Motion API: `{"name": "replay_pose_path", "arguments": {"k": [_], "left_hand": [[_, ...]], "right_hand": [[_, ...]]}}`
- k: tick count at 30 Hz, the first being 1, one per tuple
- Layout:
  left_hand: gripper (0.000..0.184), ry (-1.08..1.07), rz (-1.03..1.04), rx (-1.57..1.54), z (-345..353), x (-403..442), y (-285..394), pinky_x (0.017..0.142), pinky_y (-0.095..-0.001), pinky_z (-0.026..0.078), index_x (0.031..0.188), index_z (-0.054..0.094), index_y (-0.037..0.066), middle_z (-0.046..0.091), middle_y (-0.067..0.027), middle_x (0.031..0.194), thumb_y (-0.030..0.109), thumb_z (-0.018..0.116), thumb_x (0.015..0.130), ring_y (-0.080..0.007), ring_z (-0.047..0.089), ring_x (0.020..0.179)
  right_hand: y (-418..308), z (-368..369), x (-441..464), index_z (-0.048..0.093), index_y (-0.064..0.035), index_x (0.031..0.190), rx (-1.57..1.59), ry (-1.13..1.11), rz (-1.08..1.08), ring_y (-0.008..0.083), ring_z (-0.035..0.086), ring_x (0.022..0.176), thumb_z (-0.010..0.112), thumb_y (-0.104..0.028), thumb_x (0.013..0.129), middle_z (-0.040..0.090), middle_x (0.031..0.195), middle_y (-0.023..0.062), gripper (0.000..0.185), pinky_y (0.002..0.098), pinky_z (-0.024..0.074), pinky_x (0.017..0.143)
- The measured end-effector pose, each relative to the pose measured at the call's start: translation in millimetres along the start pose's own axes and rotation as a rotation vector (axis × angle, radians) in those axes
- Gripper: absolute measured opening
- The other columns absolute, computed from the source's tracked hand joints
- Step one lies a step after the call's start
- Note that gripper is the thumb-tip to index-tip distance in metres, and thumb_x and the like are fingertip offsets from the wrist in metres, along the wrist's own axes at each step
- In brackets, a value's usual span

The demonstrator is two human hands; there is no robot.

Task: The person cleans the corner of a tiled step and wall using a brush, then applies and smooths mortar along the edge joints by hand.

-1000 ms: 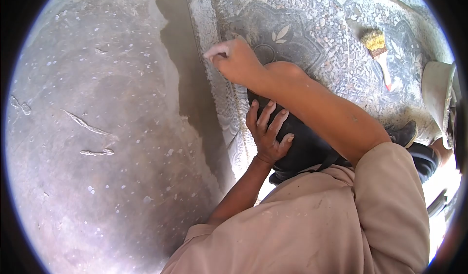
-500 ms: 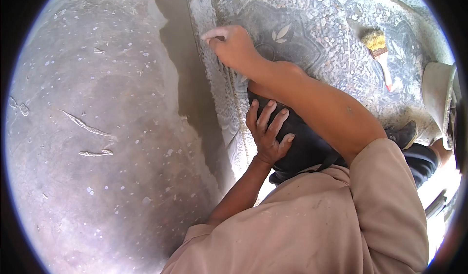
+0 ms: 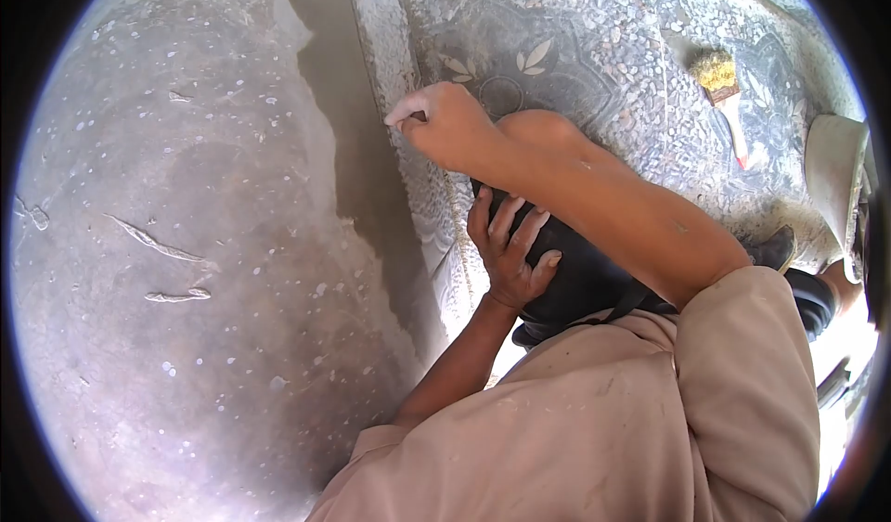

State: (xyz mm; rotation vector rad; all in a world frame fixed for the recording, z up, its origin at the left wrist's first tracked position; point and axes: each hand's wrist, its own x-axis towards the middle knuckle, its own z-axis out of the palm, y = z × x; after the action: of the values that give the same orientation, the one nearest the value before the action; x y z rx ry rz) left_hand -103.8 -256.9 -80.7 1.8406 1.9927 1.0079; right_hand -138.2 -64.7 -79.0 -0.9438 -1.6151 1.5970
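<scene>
My right hand (image 3: 444,125) reaches across to the raised edge (image 3: 406,86) of the patterned stone-like surface. Its fingers are curled and pinched together, with whitish dust on the fingertips. Whatever they may hold is too small or hidden to make out. Below that forearm, my left hand (image 3: 510,251) lies with fingers spread on the black cloth (image 3: 580,257) over my leg. Beside the edge runs a dark damp-looking strip (image 3: 367,160) of the grey floor.
A brush (image 3: 721,90) with yellowish bristles and a pale handle lies on the patterned surface (image 3: 585,49) at right. A pale curved container (image 3: 829,174) stands at the far right. Stringy scraps (image 3: 153,237) and white specks dot the grey floor (image 3: 232,151).
My right hand has slid along the edge toward my body, and the arm has come down with it. My left hand stays in place.
</scene>
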Motion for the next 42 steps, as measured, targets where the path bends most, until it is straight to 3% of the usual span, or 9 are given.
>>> {"name": "replay_pose_path", "arguments": {"k": [11,21,24,27,29,32,36,38,42], "left_hand": [[0.054,0.005,-0.007,-0.014,1,0,0,0.119,-0.0565,0.025,0.129,0.070,0.012,0.054,-0.0127,0.147,0.056,0.059,0.100,-0.0408,0.030,0.150],[0.054,0.002,-0.014,-0.010,0,3,2,0.119,-0.0572,0.026,0.127,0.071,0.012,0.054,-0.0126,0.146,0.057,0.057,0.100,-0.0412,0.031,0.149],[0.060,-0.037,0.000,0.037,-3,3,3,0.119,-0.0575,0.030,0.127,0.069,0.007,0.050,-0.0144,0.143,0.059,0.057,0.101,-0.0425,0.034,0.147],[0.055,-0.009,-0.011,0.002,-1,2,0,0.118,-0.0570,0.026,0.129,0.070,0.012,0.053,-0.0127,0.148,0.058,0.056,0.101,-0.0415,0.031,0.149],[0.060,-0.044,0.012,0.051,-4,2,1,0.121,-0.0575,0.027,0.131,0.067,0.008,0.049,-0.0161,0.148,0.059,0.055,0.102,-0.0443,0.030,0.149],[0.060,-0.052,0.007,0.035,-4,1,1,0.121,-0.0575,0.026,0.132,0.066,0.008,0.048,-0.0168,0.151,0.059,0.055,0.102,-0.0454,0.028,0.150],[0.060,-0.050,0.002,0.035,-4,1,1,0.121,-0.0574,0.026,0.132,0.067,0.008,0.048,-0.0166,0.151,0.059,0.055,0.102,-0.0454,0.028,0.150],[0.061,-0.049,0.004,0.025,-4,1,0,0.121,-0.0576,0.026,0.132,0.067,0.008,0.048,-0.0164,0.151,0.059,0.055,0.102,-0.0454,0.028,0.150],[0.061,-0.054,0.000,0.030,-5,0,-1,0.121,-0.0576,0.026,0.132,0.067,0.008,0.049,-0.0163,0.150,0.059,0.055,0.102,-0.0455,0.028,0.150]], "right_hand": [[-15,-12,-5,0.082,-0.0088,0.102,-0.125,-0.237,0.165,0.0376,0.074,0.091,0.066,-0.013,0.087,0.077,0.099,0.0194,0.022,0.0423,0.0577,0.086],[-20,-16,-5,0.081,-0.0075,0.101,-0.119,-0.303,0.221,0.0388,0.073,0.095,0.063,-0.011,0.085,0.077,0.103,0.0206,0.024,0.0436,0.0570,0.088],[-15,-11,-4,0.081,-0.0075,0.101,-0.093,-0.171,0.194,0.0381,0.073,0.095,0.063,-0.012,0.085,0.076,0.103,0.0207,0.024,0.0431,0.0570,0.088],[-12,-10,-2,0.082,-0.0090,0.099,-0.157,-0.254,0.154,0.0380,0.074,0.089,0.063,-0.013,0.085,0.077,0.096,0.0195,0.024,0.0431,0.0581,0.084],[0,-8,15,0.083,-0.0117,0.101,-0.113,0.027,0.045,0.0363,0.073,0.076,0.065,-0.015,0.087,0.075,0.083,0.0188,0.023,0.0432,0.0581,0.077],[-9,-18,45,0.083,-0.0124,0.104,-0.072,0.093,0.160,0.0322,0.069,0.064,0.067,-0.018,0.088,0.071,0.071,0.0181,0.023,0.0433,0.0561,0.070],[-19,-20,57,0.083,-0.0141,0.102,-0.084,0.046,0.213,0.0395,0.074,0.089,0.064,-0.017,0.087,0.078,0.098,0.0168,0.025,0.0465,0.0586,0.088],[-7,-11,59,0.083,-0.0108,0.103,-0.096,0.118,0.114,0.0291,0.067,0.060,0.068,-0.020,0.088,0.069,0.068,0.0177,0.023,0.0428,0.0542,0.066],[5,-9,43,0.082,-0.0101,0.104,-0.065,0.065,-0.039,0.0290,0.067,0.060,0.067,-0.019,0.088,0.070,0.069,0.0167,0.024,0.0422,0.0542,0.066]]}}
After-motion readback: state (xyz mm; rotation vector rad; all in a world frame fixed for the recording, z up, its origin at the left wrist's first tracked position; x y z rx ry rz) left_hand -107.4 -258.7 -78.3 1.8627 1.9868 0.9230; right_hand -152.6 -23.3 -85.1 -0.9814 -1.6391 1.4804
